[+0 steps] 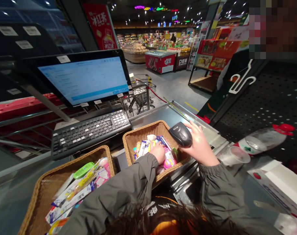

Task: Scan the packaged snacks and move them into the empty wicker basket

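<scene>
My right hand [198,145] is wrapped round a black handheld barcode scanner [180,134], held over the right rim of a wicker basket [128,141]. Inside that basket my left hand [158,152] reaches down among small packaged goods [143,147], its fingers curled and partly hidden by the packets. Whatever it grips cannot be made out. Close to the left wrist lies a round pink package [169,163]. A second, larger wicker basket [37,192] stands to the left, holding long thin packs and a green oblong item [84,170].
Behind the baskets are a black keyboard [90,130] and a lit monitor [87,80]. To the right lie a clear bottle with a red cap [268,138], a plastic cup [235,155] and a white carton [278,186]. A metal rail [148,99] and shopping cart stand beyond.
</scene>
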A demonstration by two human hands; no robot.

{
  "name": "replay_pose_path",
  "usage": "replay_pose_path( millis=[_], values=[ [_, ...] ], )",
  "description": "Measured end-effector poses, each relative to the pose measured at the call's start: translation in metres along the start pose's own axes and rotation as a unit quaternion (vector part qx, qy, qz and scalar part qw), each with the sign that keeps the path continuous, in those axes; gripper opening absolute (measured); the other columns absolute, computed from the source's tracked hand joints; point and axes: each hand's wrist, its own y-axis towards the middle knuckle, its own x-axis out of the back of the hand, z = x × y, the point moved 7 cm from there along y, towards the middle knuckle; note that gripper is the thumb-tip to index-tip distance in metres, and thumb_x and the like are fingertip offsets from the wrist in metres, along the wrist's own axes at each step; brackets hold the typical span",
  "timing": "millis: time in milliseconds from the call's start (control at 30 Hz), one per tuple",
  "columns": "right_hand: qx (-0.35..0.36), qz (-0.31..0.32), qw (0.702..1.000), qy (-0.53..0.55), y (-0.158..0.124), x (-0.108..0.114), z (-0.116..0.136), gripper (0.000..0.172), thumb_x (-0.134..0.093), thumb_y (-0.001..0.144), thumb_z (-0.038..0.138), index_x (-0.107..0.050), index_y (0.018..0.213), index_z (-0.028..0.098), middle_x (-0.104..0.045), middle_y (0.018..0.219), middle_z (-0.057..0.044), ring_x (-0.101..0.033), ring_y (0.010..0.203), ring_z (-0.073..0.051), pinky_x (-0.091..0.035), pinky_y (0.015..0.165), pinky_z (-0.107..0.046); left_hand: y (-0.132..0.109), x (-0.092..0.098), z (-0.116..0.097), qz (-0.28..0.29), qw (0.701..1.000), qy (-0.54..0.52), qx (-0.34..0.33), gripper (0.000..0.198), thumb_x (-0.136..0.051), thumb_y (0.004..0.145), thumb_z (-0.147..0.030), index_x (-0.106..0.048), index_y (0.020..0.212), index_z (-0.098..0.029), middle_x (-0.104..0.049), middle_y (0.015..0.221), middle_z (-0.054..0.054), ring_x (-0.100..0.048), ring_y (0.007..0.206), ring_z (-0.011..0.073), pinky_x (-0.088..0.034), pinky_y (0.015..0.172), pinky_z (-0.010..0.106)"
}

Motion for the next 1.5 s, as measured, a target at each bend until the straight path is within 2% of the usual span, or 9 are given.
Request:
replay_pose_path(
  millis=[100, 167, 267, 433, 600, 800, 1067, 1267, 1500],
  values=[
    [0.0, -0.008, 1.0, -0.003, 0.0, 0.002, 0.0, 0.053, -0.067, 0.073, 0.036, -0.059, 0.123, 0.02, -0.052, 0.14, -0.017, -0.029, 0.145, -0.041, -0.02, 0.114, -0.069, 0.002, 0.022, 0.007, 0.0, 1.0, -0.016, 0.023, 0.012, -0.066, 0.076, -0.03, -0.074, 0.082, -0.022, -0.068, 0.124, 0.007, -0.047, 0.133, 0.0365, -0.02, 0.114, 0.067],
    [0.002, -0.016, 1.0, -0.003, -0.001, 0.004, 0.0, 0.051, -0.066, 0.074, 0.037, -0.059, 0.122, 0.02, -0.052, 0.14, -0.017, -0.029, 0.145, -0.041, -0.02, 0.115, -0.068, 0.001, 0.044, 0.013, -0.014, 0.999, -0.019, 0.033, 0.011, -0.067, 0.077, -0.03, -0.074, 0.081, -0.022, -0.063, 0.133, 0.007, -0.041, 0.138, 0.0363, -0.016, 0.114, 0.07],
    [0.005, -0.036, 0.999, 0.003, -0.002, 0.006, 0.001, 0.049, -0.065, 0.077, 0.039, -0.058, 0.121, 0.02, -0.052, 0.139, -0.017, -0.029, 0.145, -0.041, -0.02, 0.115, -0.068, -0.007, 0.089, 0.024, -0.076, 0.996, -0.014, 0.036, 0.011, -0.064, 0.082, -0.027, -0.073, 0.08, -0.023, -0.057, 0.142, 0.005, -0.033, 0.143, 0.0339, -0.01, 0.114, 0.072],
    [0.019, -0.072, 0.997, 0.017, 0.001, 0.009, 0.007, 0.049, -0.064, 0.078, 0.043, -0.057, 0.121, 0.021, -0.053, 0.137, -0.017, -0.032, 0.143, -0.041, -0.023, 0.113, -0.069, -0.034, 0.162, 0.048, -0.178, 0.982, 0.004, 0.064, 0.024, -0.055, 0.09, -0.027, -0.07, 0.073, -0.021, -0.054, 0.145, 0.004, -0.029, 0.146, 0.0338, -0.012, 0.113, 0.074],
    [0.064, -0.085, 0.994, 0.014, 0.002, 0.008, 0.027, 0.047, -0.063, 0.079, 0.04, -0.056, 0.121, 0.021, -0.052, 0.139, -0.018, -0.031, 0.144, -0.041, -0.024, 0.113, -0.069, -0.063, 0.204, 0.076, -0.262, 0.96, 0.018, 0.099, 0.024, -0.052, 0.093, -0.028, -0.068, 0.076, -0.021, -0.051, 0.148, 0.004, -0.026, 0.147, 0.0328, -0.012, 0.113, 0.073],
    [0.095, -0.061, 0.994, 0.006, 0.001, 0.001, 0.052, 0.042, -0.059, 0.08, 0.032, -0.057, 0.12, 0.02, -0.05, 0.14, -0.018, -0.029, 0.144, -0.041, -0.024, 0.113, -0.071, -0.091, 0.225, 0.1, -0.3, 0.941, 0.003, 0.156, 0.024, -0.052, 0.092, -0.027, -0.065, 0.073, -0.02, -0.049, 0.149, 0.002, -0.027, 0.147, 0.0305, -0.013, 0.114, 0.071],
    [0.139, -0.043, 0.989, 0.006, -0.004, -0.007, 0.094, 0.046, -0.061, 0.078, 0.032, -0.057, 0.122, 0.019, -0.051, 0.14, -0.019, -0.03, 0.143, -0.043, -0.025, 0.111, -0.071, -0.14, 0.235, 0.124, -0.323, 0.923, -0.029, 0.208, 0.026, -0.05, 0.092, -0.03, -0.066, 0.074, -0.02, -0.048, 0.15, 0.002, -0.026, 0.147, 0.0314, -0.016, 0.112, 0.073],
    [0.169, -0.028, 0.985, 0.002, -0.004, -0.012, 0.128, 0.042, -0.06, 0.08, 0.029, -0.06, 0.12, 0.017, -0.048, 0.141, -0.019, -0.027, 0.145, -0.042, -0.026, 0.112, -0.07, -0.178, 0.239, 0.131, -0.341, 0.913, -0.024, 0.222, 0.025, -0.051, 0.091, -0.03, -0.066, 0.074, -0.02, -0.046, 0.151, 0.004, -0.025, 0.148, 0.0321, -0.015, 0.113, 0.072],
    [0.205, -0.015, 0.979, 0.01, -0.006, -0.012, 0.173, 0.046, -0.058, 0.082, 0.028, -0.056, 0.127, 0.019, -0.045, 0.145, -0.017, -0.025, 0.146, -0.04, -0.023, 0.113, -0.071, -0.205, 0.241, 0.134, -0.363, 0.907, -0.025, 0.214, 0.023, -0.052, 0.091, -0.029, -0.064, 0.073, -0.021, -0.046, 0.151, 0.003, -0.023, 0.149, 0.03, -0.013, 0.113, 0.072]
  ],
)
